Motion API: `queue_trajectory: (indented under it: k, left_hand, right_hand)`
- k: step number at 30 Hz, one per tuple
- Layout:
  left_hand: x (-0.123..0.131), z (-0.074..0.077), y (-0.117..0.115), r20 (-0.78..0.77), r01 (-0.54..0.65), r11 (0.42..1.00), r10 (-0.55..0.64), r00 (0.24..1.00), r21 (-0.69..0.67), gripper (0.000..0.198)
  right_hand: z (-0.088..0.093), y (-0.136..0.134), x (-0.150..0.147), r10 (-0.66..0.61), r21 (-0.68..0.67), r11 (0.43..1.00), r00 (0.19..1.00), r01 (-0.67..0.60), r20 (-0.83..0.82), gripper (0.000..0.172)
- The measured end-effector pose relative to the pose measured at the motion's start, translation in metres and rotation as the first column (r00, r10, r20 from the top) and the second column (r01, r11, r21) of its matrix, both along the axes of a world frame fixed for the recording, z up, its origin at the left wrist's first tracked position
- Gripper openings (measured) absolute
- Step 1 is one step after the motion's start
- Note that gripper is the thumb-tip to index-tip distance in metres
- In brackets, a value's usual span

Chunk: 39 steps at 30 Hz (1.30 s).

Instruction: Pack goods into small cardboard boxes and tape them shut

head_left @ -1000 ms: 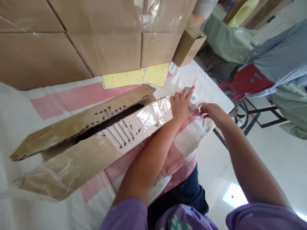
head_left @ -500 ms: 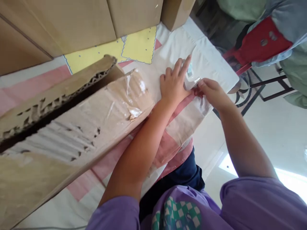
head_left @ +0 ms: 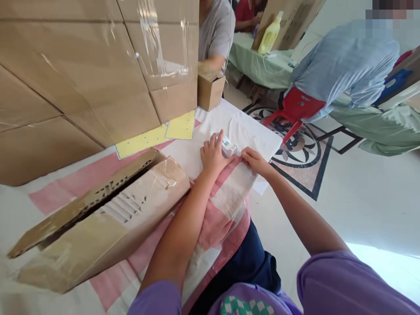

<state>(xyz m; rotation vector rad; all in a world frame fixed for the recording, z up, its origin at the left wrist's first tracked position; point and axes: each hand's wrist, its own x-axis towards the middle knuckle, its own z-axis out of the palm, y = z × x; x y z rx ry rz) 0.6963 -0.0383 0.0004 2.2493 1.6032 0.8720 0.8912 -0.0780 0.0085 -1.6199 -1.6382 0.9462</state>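
My left hand (head_left: 212, 154) lies over the table, fingers stretched, with a small white device (head_left: 229, 148) held between its thumb and forefinger. The device has a pale blue patch on top and a small metallic piece at its near right end. Just right of it, my right hand (head_left: 254, 160) has its fingertips pinched together by the table's edge. What sits in that pinch is too small to make out. Under both hands spreads a white and pink checked tablecloth (head_left: 234, 194). A long cardboard box (head_left: 154, 192) with a torn, open slit lies left of my left forearm.
Stacked taped cartons (head_left: 82, 65) rise behind the yellow sheets (head_left: 180, 127). At the far corner stands a small carton (head_left: 210, 92). Beyond the table, a person sits on a red chair (head_left: 302, 105); a yellow bottle (head_left: 271, 34) stands on another table. More people appear behind.
The view has lifted and widened, bringing more cartons, people and the far table into sight. A small gap now shows between the device's metallic end and my right fingertips.
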Motion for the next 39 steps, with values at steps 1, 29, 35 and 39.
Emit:
queue_trajectory:
  k: [1, 29, 35, 39]
  left_hand:
    - [0.0, 0.004, -0.002, 0.044, 0.008, 1.0, -0.008, 0.999, 0.014, 0.096]
    - [-0.135, 0.118, -0.206, 0.093, -0.29, 0.915, 0.275, 0.957, 0.281, 0.023]
    - [-0.219, 0.157, -0.219, 0.242, -0.444, 0.896, 0.427, 0.871, 0.017, 0.021]
    - [-0.253, 0.168, -0.211, 0.211, -0.468, 0.877, 0.48, 0.852, -0.106, 0.026]
  right_hand:
    - [0.002, -0.005, -0.001, 0.0, 0.015, 1.0, 1.0, 0.0, -0.019, 0.041]
    - [0.088, -0.085, -0.132, 0.345, 0.635, 0.724, 0.939, -0.268, 0.002, 0.031]
    - [0.127, -0.039, -0.214, 0.43, 0.599, 0.525, 0.796, -0.605, 0.427, 0.041]
    - [0.125, -0.009, -0.259, 0.497, 0.353, 0.521, 0.613, -0.777, 0.615, 0.035]
